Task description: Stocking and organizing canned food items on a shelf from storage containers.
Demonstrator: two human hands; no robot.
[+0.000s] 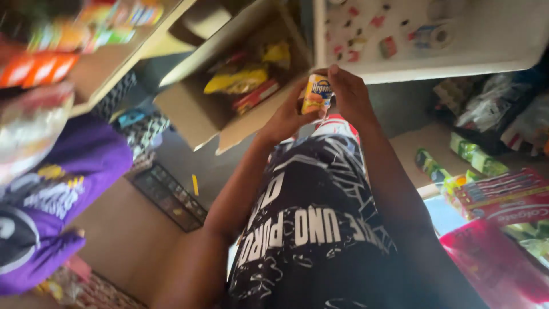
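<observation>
Both hands meet far-centre over the person's black-and-white patterned shorts (311, 229); between them a small yellow packet (316, 94) w/ a picture on its front, held upright; left hand (286, 117) grasps it from the left side, fingers curled round its lower edge; right hand (349, 94) grips it from the right & top, fingers wrapped over the upper edge; both hands closed on the packet, none loose.

Just beyond the packet, to the left: an open cardboard box (194, 109) w/ yellow & red snack bags (240, 80) inside; far right of it a white tray (434, 63) w/ small scattered bits; near right, red toothpaste cartons (503, 197) & green wrapped packs (477, 154) on a surface; near left, another person's purple sleeve (63, 183), well apart from the hands; far left a shelf of blurred colourful packs (86, 26).
</observation>
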